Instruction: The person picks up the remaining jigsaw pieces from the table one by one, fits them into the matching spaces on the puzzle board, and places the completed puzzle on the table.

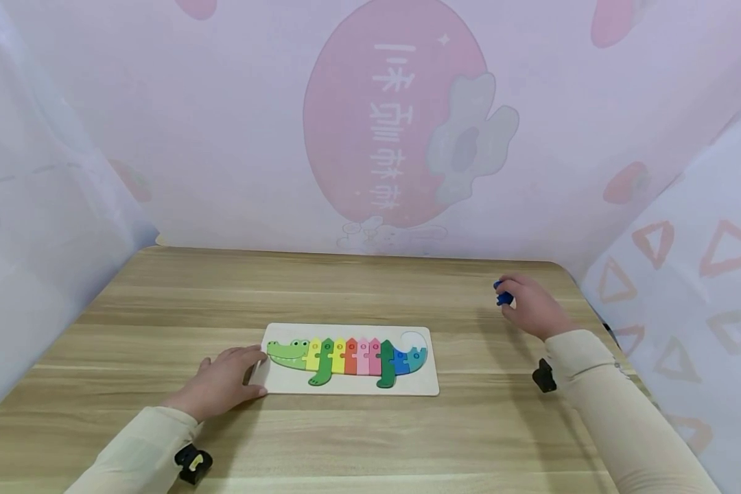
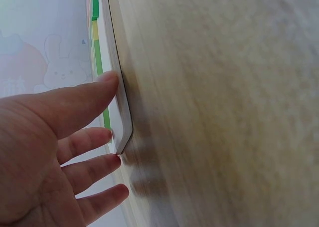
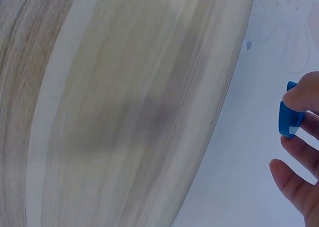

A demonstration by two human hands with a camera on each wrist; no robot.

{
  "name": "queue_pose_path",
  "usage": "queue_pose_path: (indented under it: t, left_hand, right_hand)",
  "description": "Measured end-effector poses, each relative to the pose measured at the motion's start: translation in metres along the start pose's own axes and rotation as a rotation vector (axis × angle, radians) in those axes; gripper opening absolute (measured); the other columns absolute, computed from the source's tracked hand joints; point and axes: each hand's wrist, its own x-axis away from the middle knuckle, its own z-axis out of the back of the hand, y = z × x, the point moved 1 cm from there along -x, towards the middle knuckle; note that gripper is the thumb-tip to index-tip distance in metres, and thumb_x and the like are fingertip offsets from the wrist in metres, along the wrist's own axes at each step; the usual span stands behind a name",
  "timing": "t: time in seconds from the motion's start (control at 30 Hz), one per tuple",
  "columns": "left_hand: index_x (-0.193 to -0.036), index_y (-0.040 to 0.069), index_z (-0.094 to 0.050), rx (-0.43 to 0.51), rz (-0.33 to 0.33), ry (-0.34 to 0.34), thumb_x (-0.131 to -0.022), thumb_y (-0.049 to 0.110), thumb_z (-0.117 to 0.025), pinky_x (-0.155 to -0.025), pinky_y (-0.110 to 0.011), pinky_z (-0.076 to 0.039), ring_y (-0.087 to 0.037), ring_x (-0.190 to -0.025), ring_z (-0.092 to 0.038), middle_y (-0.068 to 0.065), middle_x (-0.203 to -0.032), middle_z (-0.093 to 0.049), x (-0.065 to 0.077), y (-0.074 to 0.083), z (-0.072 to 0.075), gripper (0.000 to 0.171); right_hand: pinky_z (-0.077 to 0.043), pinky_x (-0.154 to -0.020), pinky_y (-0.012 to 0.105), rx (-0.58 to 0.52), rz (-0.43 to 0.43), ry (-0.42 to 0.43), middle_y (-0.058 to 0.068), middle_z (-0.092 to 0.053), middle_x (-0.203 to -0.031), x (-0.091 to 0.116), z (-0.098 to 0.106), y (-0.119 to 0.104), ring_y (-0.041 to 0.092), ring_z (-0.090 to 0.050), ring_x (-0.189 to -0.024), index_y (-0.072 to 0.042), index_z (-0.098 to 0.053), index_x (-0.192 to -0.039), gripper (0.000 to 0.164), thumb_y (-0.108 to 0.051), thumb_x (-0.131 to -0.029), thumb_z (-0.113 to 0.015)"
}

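In the head view a wooden crocodile puzzle board [image 1: 352, 385] lies flat on the table, with numbered colourful pieces in it. The curled tail-tip recess [image 1: 414, 340] at its right end shows bare white. My left hand [image 1: 222, 381] rests at the board's left end, thumb at the near corner and fingers loosely spread along the edge. In the left wrist view the thumb touches the board's side [image 2: 119, 112]. Well to the right, above the table, my right hand [image 1: 534, 307] pinches a small blue puzzle piece [image 3: 288, 118] between thumb and fingers.
The wood-grain table [image 1: 370, 446] has a rounded far right corner near my right hand. A pale printed curtain [image 1: 253, 137] hangs behind it and along both sides. A black wrist-worn device [image 1: 193, 464] sits on the left sleeve, another black device [image 1: 544, 376] on the right.
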Motion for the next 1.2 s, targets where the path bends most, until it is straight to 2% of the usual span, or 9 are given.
queue_pose_path:
  t: [0.23, 0.83, 1.2]
  left_hand:
    - [-0.126, 0.003, -0.059, -0.011, -0.025, 0.023, -0.08, 0.03, -0.077, -0.087, -0.081, -0.028, -0.048, -0.122, -0.047, -0.024, -0.136, -0.052, -0.001, -0.002, -0.002, 0.056]
    - [-0.126, 0.003, -0.059, -0.007, -0.019, 0.016, -0.081, 0.031, -0.077, -0.088, -0.08, -0.027, -0.047, -0.124, -0.045, -0.024, -0.138, -0.051, -0.003, 0.0, -0.001, 0.056]
    - [-0.127, 0.002, -0.059, -0.004, -0.018, 0.008, -0.081, 0.03, -0.077, -0.088, -0.082, -0.026, -0.048, -0.124, -0.045, -0.024, -0.138, -0.05, -0.002, 0.0, 0.001, 0.056]
  right_hand:
    - [-0.048, -0.092, 0.052, -0.001, 0.046, 0.04, 0.028, -0.052, -0.128, 0.0, -0.001, -0.007, 0.042, -0.054, -0.114, 0.007, -0.063, -0.109, 0.025, 0.001, -0.085, -0.065]
    - [-0.052, -0.088, 0.048, 0.021, 0.09, 0.102, 0.023, -0.054, -0.127, -0.001, -0.005, -0.024, 0.038, -0.056, -0.112, 0.004, -0.065, -0.107, 0.022, -0.001, -0.086, -0.066]
    - [-0.053, -0.087, 0.045, 0.057, 0.169, 0.177, 0.02, -0.057, -0.125, -0.002, -0.011, -0.035, 0.036, -0.056, -0.112, 0.001, -0.067, -0.104, 0.02, -0.002, -0.084, -0.067]
